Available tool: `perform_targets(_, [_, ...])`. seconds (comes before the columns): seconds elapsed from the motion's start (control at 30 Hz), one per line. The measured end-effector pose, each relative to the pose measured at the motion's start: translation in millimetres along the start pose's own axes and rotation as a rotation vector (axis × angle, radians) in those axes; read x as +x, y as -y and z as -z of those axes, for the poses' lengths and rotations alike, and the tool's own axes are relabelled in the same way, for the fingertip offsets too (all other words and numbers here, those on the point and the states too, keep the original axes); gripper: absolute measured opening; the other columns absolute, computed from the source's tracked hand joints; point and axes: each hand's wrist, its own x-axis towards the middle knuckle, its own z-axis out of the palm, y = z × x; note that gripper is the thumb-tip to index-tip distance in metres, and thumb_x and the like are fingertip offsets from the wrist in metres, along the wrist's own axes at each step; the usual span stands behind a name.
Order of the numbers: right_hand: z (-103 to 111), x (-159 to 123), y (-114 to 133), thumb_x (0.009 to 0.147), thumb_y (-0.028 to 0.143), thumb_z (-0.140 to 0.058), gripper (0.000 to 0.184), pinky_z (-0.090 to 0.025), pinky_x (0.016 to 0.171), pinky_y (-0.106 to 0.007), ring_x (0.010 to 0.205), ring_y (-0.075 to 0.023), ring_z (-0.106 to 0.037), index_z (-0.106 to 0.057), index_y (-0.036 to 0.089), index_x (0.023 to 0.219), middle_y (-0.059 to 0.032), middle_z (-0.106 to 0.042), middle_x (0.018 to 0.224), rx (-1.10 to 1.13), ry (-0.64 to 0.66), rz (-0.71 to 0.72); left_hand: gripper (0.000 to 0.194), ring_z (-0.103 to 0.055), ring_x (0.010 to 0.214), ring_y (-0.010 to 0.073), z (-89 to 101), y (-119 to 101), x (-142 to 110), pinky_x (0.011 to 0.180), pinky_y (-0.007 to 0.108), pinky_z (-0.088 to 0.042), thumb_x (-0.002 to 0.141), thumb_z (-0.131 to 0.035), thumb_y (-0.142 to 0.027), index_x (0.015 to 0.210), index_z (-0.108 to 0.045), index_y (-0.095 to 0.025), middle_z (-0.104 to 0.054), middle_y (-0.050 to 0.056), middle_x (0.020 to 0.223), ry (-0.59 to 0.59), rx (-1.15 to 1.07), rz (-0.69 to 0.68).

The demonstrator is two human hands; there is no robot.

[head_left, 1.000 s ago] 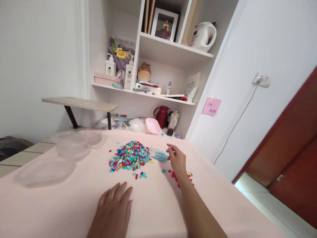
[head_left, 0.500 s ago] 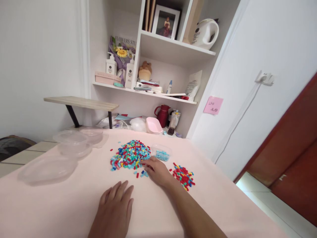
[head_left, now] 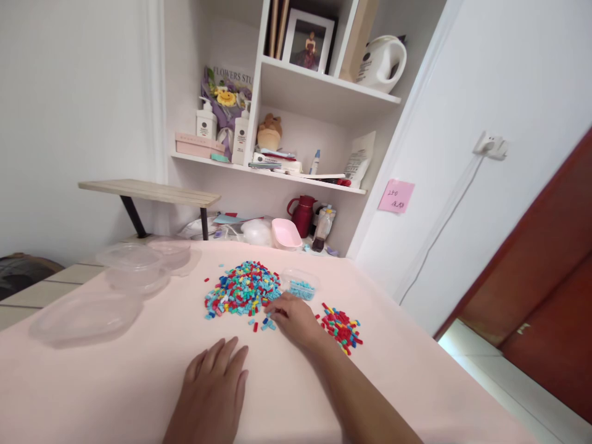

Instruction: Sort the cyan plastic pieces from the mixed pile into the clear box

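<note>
right hand [head_left: 293, 317] at right edge of mixed brick pile [head_left: 245, 287], fingers curled; cannot tell if pinching one. clear tub [head_left: 296, 275] of blue bricks [head_left: 301, 290] just beyond knuckles. left hand [head_left: 213, 385] palm down, fingers slightly parted.

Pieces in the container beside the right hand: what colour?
The pieces are light blue, best in the head view.

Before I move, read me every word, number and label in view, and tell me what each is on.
"FLOWERS STU", cut off: sheet behind the bouquet.
"250", apparently, handwritten: pink note; its second line is unreadable.
Too small or blurred: pump bottles, pink box, white box, bag, jug.
Bricks: none visible.
</note>
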Motion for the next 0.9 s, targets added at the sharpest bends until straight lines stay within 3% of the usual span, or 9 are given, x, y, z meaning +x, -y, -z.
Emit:
perform_targets(0.1, [2.4, 2.8, -0.6, 0.083, 0.018, -0.057, 0.022, -0.046, 0.079, -0.027, 0.086, -0.0191, -0.064, -0.075, 0.029, 0.088, -0.0008, -0.073, 0.091, -0.003, -0.100, -0.061, 0.036, -0.060, 0.121, 0.0227, 0.4, 0.4, 0.2, 0.098, 0.043, -0.044, 0.090, -0.046, -0.030, 0.120, -0.066, -0.033, -0.067, 0.000, 0.130, 0.016, -0.002, 0.001])
perform_targets(0.27, [24.4, 8.9, -22.5, 0.089, 0.040, -0.051, 0.030, -0.045, 0.064, -0.029, 0.066, -0.0196, -0.061, -0.075, 0.026, 0.099, -0.0013, -0.068, 0.071, 0.030, -0.573, -0.346, 0.037, -0.058, 0.123, 0.0223, 0.3, 0.0, -0.6, 0.100, 0.044, -0.043, 0.091, -0.044, -0.031, 0.122, -0.065, -0.034, -0.066, -0.001, 0.132, 0.057, -0.015, 0.023])
perform_targets(0.33, [33.5, 10.2, -35.5, 0.089, 0.045, -0.048, 0.037, -0.045, 0.062, -0.029, 0.063, -0.0190, -0.060, -0.073, 0.025, 0.109, -0.0014, -0.068, 0.070, 0.046, -0.652, -0.393, 0.037, -0.058, 0.123, 0.0224, 0.4, -0.4, -0.5, 0.101, 0.045, -0.042, 0.092, -0.044, -0.031, 0.122, -0.065, -0.034, -0.066, -0.001, 0.132, 0.067, -0.026, 0.033])
perform_targets(0.47, [41.3, 8.7, -47.7, 0.091, 0.046, -0.042, 0.047, -0.048, 0.059, -0.028, 0.055, -0.0149, -0.060, -0.067, 0.020, 0.122, -0.0034, -0.071, 0.083, 0.238, -0.615, -0.332, 0.037, -0.058, 0.123, 0.0220, 1.5, -1.2, 0.7, 0.101, 0.043, -0.043, 0.091, -0.045, -0.030, 0.121, -0.066, -0.033, -0.066, 0.000, 0.132, 0.075, -0.043, 0.049])
perform_targets(0.6, [37.4, 4.6, -34.8, 0.089, 0.051, -0.044, 0.049, -0.047, 0.054, -0.027, 0.050, -0.0142, -0.056, -0.069, 0.018, 0.115, -0.0028, -0.067, 0.074, 0.368, -0.580, -0.256, 0.037, -0.059, 0.123, 0.0226, 2.0, -1.6, 0.8, 0.100, 0.044, -0.044, 0.091, -0.045, -0.031, 0.121, -0.066, -0.033, -0.066, -0.001, 0.131, 0.066, -0.029, 0.033])
perform_targets(0.67, [33.0, 2.2, -24.7, 0.090, 0.049, -0.045, 0.044, -0.045, 0.052, -0.026, 0.048, -0.0135, -0.054, -0.070, 0.019, 0.109, -0.0006, -0.063, 0.068, 0.386, -0.447, -0.208, 0.037, -0.059, 0.122, 0.0227, 1.8, -1.5, 0.3, 0.099, 0.044, -0.044, 0.091, -0.045, -0.031, 0.121, -0.066, -0.033, -0.066, -0.001, 0.132, 0.049, -0.022, 0.020])
perform_targets(0.8, [22.6, -3.2, -9.2, 0.086, 0.034, -0.057, 0.024, -0.047, 0.061, -0.025, 0.061, -0.0135, -0.059, -0.075, 0.023, 0.097, -0.0007, -0.067, 0.077, 0.278, -0.012, -0.049, 0.036, -0.060, 0.121, 0.0226, 2.1, -1.3, -0.3, 0.098, 0.045, -0.043, 0.091, -0.045, -0.031, 0.121, -0.065, -0.034, -0.067, -0.001, 0.131, 0.024, -0.015, 0.012])
perform_targets(0.9, [17.0, -5.9, -3.7, 0.080, 0.026, -0.067, 0.022, -0.047, 0.071, -0.026, 0.075, -0.0155, -0.062, -0.076, 0.025, 0.099, -0.0022, -0.070, 0.090, 0.152, 0.108, 0.009, 0.035, -0.060, 0.121, 0.0232, 3.4, -1.6, 0.0, 0.098, 0.045, -0.043, 0.091, -0.046, -0.031, 0.120, -0.065, -0.032, -0.067, 0.000, 0.130, 0.016, -0.018, 0.011])
